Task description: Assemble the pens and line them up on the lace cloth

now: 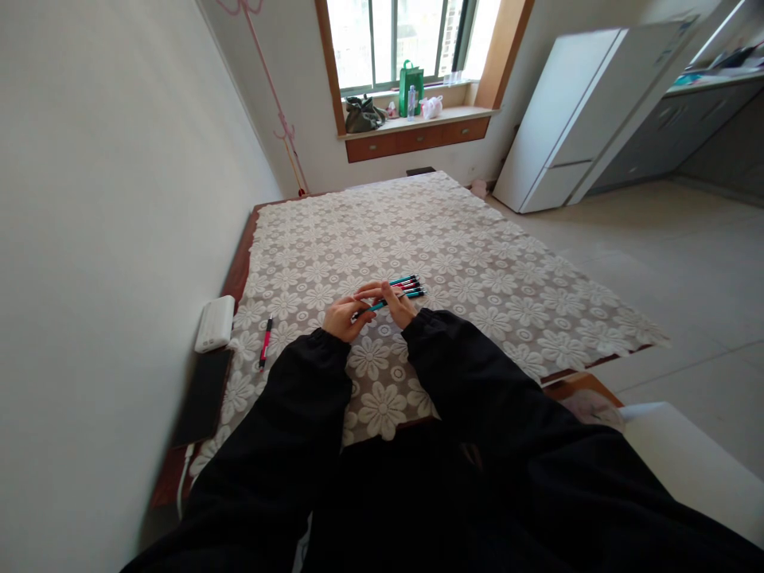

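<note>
Teal and black, the pen [377,305] you are holding lies across both of your hands, low over the middle of the bench [477,239]. Your left hand [341,317] is curled around the pen's near end, fingers folded in and thumb on top, and your right hand [394,302] pinches it further along, fingertips closed on the barrel while the tip sticks out to the right. Both hands are closed on this one pen, wrists close together, black sleeves [298,414] running back toward you. Just beyond your right hand a small row of pens [409,285] lies on the lace tablecloth [537,318], side by side, teal and red among them, close to the held pen; whether they touch it you cannot tell from this angle. Well to the left, near the edge by the wall, a single red pen [265,342] lies alone on the cloth, pointing roughly away from you. Beside it, at the wall side, sits a white power bank [216,322], and nearer to you a dark phone [204,394] lies flat on the bare wood. Far back, the window sill [418,121] carries a green bag [411,83] and a dark bag [363,115], and a white fridge [573,119] stands to the right.
</note>
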A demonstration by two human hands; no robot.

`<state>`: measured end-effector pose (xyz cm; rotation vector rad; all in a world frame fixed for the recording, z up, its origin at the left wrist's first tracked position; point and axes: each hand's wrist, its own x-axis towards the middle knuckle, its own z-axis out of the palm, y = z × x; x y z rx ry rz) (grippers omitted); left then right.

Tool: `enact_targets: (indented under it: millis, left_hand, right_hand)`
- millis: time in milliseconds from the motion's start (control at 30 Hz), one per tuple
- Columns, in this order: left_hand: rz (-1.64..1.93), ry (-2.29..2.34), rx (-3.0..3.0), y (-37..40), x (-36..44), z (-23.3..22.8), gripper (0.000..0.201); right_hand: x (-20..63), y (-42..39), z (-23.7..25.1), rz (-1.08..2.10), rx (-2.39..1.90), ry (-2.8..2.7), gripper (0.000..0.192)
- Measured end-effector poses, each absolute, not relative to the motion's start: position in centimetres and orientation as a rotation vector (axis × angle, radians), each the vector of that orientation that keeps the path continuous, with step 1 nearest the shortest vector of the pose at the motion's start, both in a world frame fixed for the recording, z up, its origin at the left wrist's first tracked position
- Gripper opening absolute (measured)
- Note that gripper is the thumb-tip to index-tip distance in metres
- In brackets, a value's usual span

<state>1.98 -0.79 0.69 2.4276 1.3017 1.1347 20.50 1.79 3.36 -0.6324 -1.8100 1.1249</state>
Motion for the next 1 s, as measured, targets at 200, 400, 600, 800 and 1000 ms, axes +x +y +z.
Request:
enact_targets:
  millis: [200,400,600,800,1000]
  left_hand:
    - [1.214,1.493,2.556,-0.9,2.0,0.8,0.028]
    - [1.255,1.433,2.481,-0.9,2.0,1.0,0.024]
    - [1.303,1.339,2.43,-1.3,2.2,1.4,0.022]
    - [1.295,1.165,2.412,-1.7,2.3,1.6,0.027]
    - [1.212,1.146,2.416,-1.5,2.3,1.2,0.026]
  right_hand:
    - [20.1,1.7,3.4,1.195,-0.665,-1.721,0.08]
    - [20.2,2.3,2.9,1.285,-0.668,-1.627,0.084]
    - [20.2,3.3,2.4,1.42,-0.711,-1.365,0.095]
    - [20.7,4.0,2.6,1.48,-0.863,-1.073,0.093]
    - [20.8,4.3,2.4,1.535,-0.804,-1.079,0.086]
